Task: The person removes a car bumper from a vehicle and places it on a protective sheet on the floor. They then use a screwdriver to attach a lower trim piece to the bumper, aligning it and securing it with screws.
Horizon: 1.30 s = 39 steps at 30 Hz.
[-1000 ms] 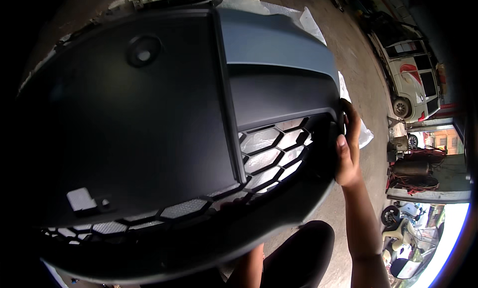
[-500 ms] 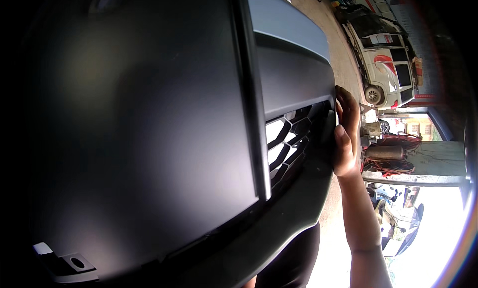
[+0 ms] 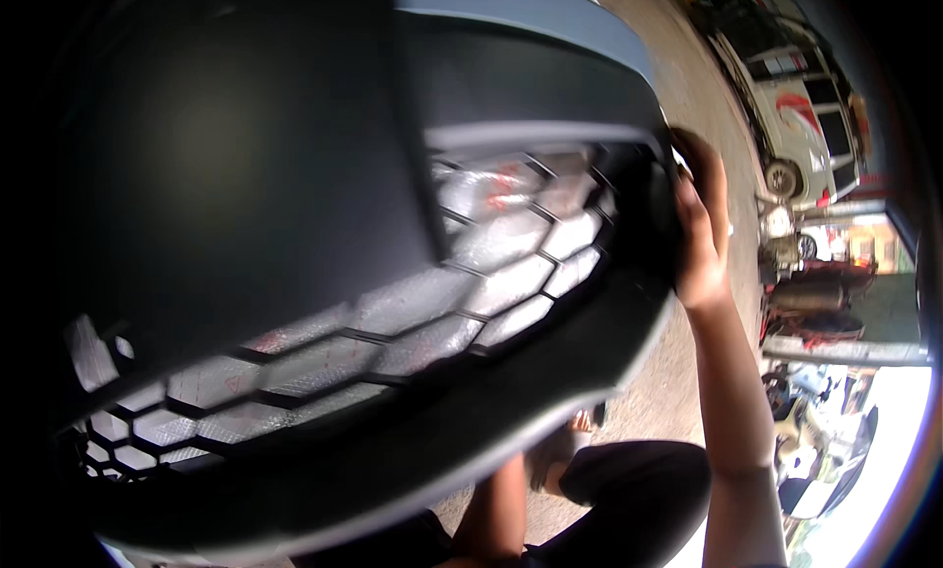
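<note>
A car bumper (image 3: 550, 362) with a honeycomb grille (image 3: 432, 303) stands tilted close in front of me, black below with a blue-grey band (image 3: 530, 18) on top. My right hand (image 3: 702, 209) is closed around its right end, thumb on the near side. A large matte black panel (image 3: 226, 175) covers much of the upper left; a small pale bracket (image 3: 93, 357) sits at its lower corner. Below the bumper's lower edge, a forearm (image 3: 494, 509), apparently my left, rises behind it; that hand is hidden. Crinkled clear wrapping with red print (image 3: 491, 190) shows through the grille.
My dark-trousered knee (image 3: 638, 489) is bent under the bumper, near a foot (image 3: 582, 421) on the concrete floor (image 3: 653, 411). A white vehicle (image 3: 805, 116) stands at the far right. Beyond my arm are a tank (image 3: 805, 295) and a scooter (image 3: 815, 430) by the bright doorway.
The black panel has shifted left and up in view, baring much more of the grille. My right hand stays on the bumper's end. My knee and the other forearm now show more.
</note>
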{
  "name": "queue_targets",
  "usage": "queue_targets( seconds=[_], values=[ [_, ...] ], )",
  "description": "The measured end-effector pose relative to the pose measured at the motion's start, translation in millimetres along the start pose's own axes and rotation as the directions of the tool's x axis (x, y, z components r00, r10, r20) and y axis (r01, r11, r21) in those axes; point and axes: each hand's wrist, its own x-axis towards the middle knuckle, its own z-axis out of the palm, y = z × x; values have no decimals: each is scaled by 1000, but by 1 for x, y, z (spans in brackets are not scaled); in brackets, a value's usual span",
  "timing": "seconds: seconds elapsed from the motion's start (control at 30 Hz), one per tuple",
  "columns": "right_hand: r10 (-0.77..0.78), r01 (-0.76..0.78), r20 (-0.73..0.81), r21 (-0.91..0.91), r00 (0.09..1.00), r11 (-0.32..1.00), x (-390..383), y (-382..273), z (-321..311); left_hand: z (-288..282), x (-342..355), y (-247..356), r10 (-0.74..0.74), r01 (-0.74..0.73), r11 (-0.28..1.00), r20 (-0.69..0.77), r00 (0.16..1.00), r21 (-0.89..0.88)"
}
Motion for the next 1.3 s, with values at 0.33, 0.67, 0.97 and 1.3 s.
queue_targets(
  seconds=[0.33,0.67,0.97,1.3],
  values=[
    [-429,430,-87,-13,899,903,5,6,-14,13,-1,-17,216,-222,967,-63,974,-123],
    [-868,877,-228,-98,440,471,-23,35,-13,48,8,-61,-159,398,621,389,907,-675],
    [-905,881,-76,-207,419,425,-35,51,-20,73,-17,-73,-110,319,729,357,928,-606],
    [-830,810,71,-275,554,517,-33,40,-14,85,-46,-50,-223,312,716,219,950,-624]
  ],
)
